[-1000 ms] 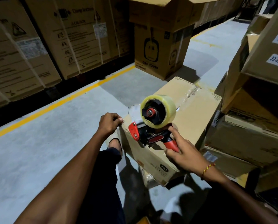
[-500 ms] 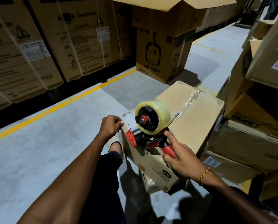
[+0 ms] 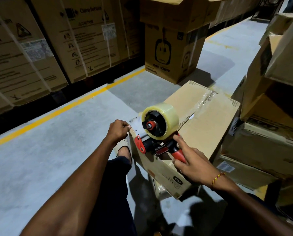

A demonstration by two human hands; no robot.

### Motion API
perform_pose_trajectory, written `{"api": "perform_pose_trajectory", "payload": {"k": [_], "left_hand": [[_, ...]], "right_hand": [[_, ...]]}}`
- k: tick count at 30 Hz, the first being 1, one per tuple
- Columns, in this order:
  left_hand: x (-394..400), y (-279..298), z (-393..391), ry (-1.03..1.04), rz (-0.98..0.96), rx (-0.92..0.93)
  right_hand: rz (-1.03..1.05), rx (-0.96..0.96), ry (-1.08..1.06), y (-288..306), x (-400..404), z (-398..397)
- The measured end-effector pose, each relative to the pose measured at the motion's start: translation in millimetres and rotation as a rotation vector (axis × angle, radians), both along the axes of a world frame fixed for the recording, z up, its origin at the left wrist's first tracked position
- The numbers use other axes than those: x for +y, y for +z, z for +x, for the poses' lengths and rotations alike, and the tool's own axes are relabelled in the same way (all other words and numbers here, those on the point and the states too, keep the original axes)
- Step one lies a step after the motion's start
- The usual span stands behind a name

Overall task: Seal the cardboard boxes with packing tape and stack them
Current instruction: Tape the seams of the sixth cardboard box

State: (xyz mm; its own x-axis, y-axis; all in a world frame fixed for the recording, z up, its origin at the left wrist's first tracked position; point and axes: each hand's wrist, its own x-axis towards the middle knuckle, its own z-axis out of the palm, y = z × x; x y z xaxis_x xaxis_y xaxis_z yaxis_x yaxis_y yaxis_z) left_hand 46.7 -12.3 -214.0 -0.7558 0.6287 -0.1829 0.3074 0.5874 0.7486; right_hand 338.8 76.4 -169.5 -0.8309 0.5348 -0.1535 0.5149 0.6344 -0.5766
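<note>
A brown cardboard box (image 3: 208, 126) lies in front of me, its top seam covered with clear tape along the far part. A red and black tape dispenser (image 3: 156, 133) with a roll of clear tape sits at the box's near edge. My right hand (image 3: 191, 165) grips its red handle, index finger stretched up toward the roll. My left hand (image 3: 118, 131) has curled fingers pinching the near left corner of the box, where the tape end lies.
Tall strapped cartons (image 3: 40, 53) line the left behind a yellow floor line (image 3: 57, 111). A printed carton (image 3: 173, 51) stands ahead. Stacked boxes (image 3: 270, 130) crowd the right side. My sandalled foot (image 3: 124, 153) is beside the box on the grey floor.
The dispenser and my right hand have shifted a little left and toward me along the box's near edge. My left hand keeps its hold on the corner.
</note>
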Motion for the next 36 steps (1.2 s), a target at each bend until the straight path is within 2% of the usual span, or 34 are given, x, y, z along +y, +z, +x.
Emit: {"api": "perform_pose_trajectory", "payload": {"k": [2, 6, 8, 12, 17, 21, 26, 30, 32, 34, 36], "left_hand": [[1, -4, 1, 0.054, 0.020, -0.077], [-4, -12, 5, 0.206, 0.112, -0.406], [-8, -11, 8, 0.265, 0.172, -0.496], [-8, -14, 10, 0.316, 0.234, -0.357], [-12, -16, 23, 0.267, 0.245, -0.330], [-10, -13, 28, 0.313, 0.285, -0.344], [-10, -17, 24, 0.330, 0.286, -0.448], [-8, -19, 24, 0.439, 0.374, -0.619], [-8, -16, 30, 0.418, 0.428, -0.677], [-7, -17, 30, 0.449, 0.460, -0.700], [-9, -14, 31, 0.470, 0.408, -0.668]], "right_hand": [[0.017, -0.016, 0.005, 0, 0, -1], [0.060, -0.053, 0.038, 2, -2, -3], [0.092, -0.061, 0.064, 3, -4, -4], [0.155, -0.081, 0.104, 8, -6, -5], [0.189, -0.112, 0.130, 12, -5, -4], [0.250, -0.162, 0.179, 19, -5, -10], [0.276, -0.199, 0.225, 30, -6, -20], [0.300, -0.248, 0.243, 35, -10, -29], [0.306, -0.271, 0.253, 37, -11, -32], [0.301, -0.279, 0.258, 38, -11, -33], [0.290, -0.274, 0.260, 38, -10, -30]]}}
